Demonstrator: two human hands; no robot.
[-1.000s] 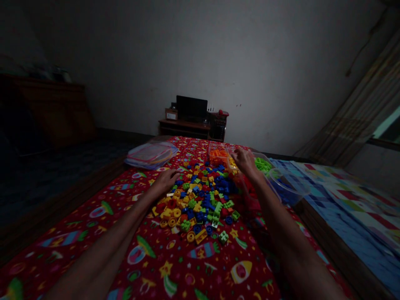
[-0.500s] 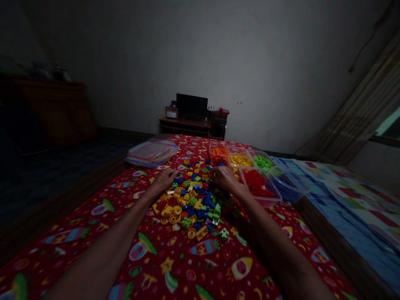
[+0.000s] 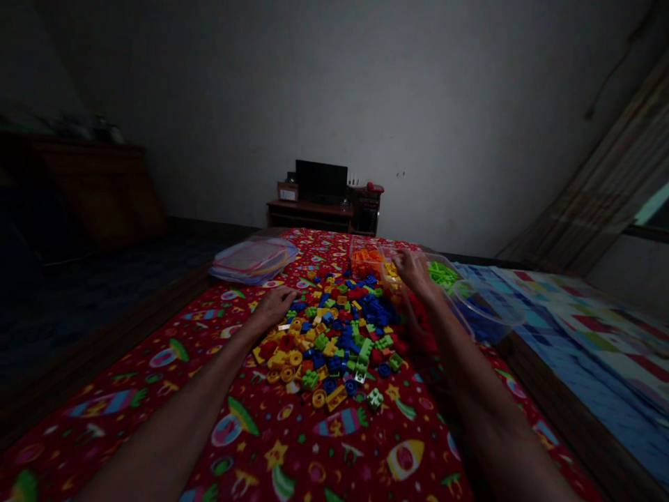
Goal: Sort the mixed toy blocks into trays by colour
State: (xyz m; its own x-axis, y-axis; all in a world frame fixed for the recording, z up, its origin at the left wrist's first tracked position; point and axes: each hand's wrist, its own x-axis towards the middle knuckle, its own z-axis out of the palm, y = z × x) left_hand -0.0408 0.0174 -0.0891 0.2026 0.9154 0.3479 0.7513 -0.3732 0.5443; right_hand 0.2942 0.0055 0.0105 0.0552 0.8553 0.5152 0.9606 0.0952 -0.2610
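Observation:
A heap of small plastic building blocks (image 3: 337, 338) in yellow, blue, green and red lies on a red patterned bedsheet (image 3: 313, 446). My left hand (image 3: 276, 304) rests at the heap's left edge, fingers curled down onto the blocks. My right hand (image 3: 412, 270) is stretched out over the clear tray of yellow blocks (image 3: 389, 268), fingers bent; what it holds, if anything, I cannot make out. Beside it stand clear trays with orange blocks (image 3: 364, 261), green blocks (image 3: 442, 273) and red blocks (image 3: 418, 310).
A stack of clear lids (image 3: 254, 259) lies at the sheet's far left. A clear tub with blue blocks (image 3: 486, 317) sits on the right, by a blue patterned mattress (image 3: 585, 348). A low desk with a dark monitor (image 3: 320, 183) stands against the far wall.
My right hand went from the far side of the heap back out over the tray of yellow blocks. My left hand stayed at the heap's left edge.

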